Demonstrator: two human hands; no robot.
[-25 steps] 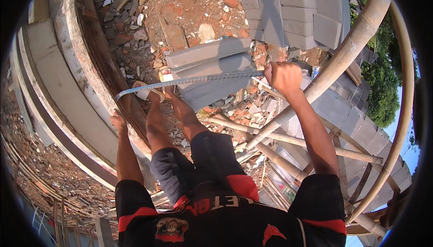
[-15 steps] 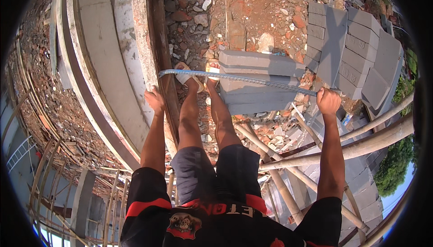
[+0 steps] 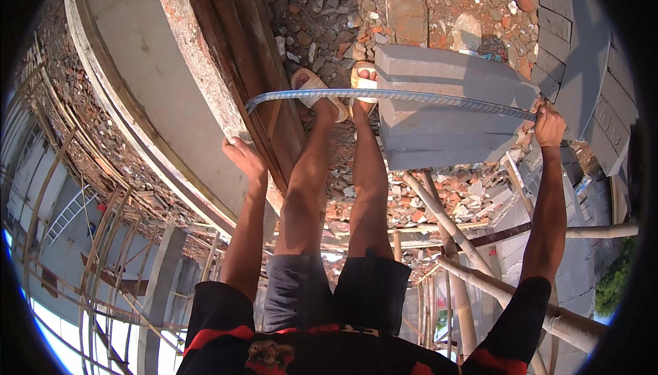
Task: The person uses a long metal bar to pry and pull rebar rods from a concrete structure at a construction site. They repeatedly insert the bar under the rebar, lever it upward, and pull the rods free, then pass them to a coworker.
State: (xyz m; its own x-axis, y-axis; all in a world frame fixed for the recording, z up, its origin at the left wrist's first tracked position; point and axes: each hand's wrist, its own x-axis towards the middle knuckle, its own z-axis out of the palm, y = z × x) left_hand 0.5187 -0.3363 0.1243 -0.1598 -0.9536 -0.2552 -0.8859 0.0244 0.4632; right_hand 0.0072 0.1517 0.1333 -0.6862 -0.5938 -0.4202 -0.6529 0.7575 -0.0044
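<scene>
Holding the right end of a long ridged metal bar, the right hand (image 3: 550,126) has its fingers wrapped tight around it, well out to the side with the arm nearly straight. The bar (image 3: 411,95) stretches across the view in front of the legs, and its bent left end sits right at the edge of the brown boards (image 3: 226,26), though I can't tell how firmly it's hooked there, if at all. Over on the other side, the left hand (image 3: 245,158) is on the edge of a rough pale beam (image 3: 195,46), just below that bent end and apart from the bar. Can't tell if those fingers are gripping the beam or just leaning on it. Past the middle of the bar there's a pile of grey blocks (image 3: 439,132), with more grey blocks (image 3: 582,39) stacked at upper right. Both feet are in pale sandals (image 3: 364,83) on the ground beside the pile, broken brick and stone (image 3: 343,214) all around. Bamboo poles (image 3: 541,313) cross at lower right, and a ladder (image 3: 72,217) shows way off left.
</scene>
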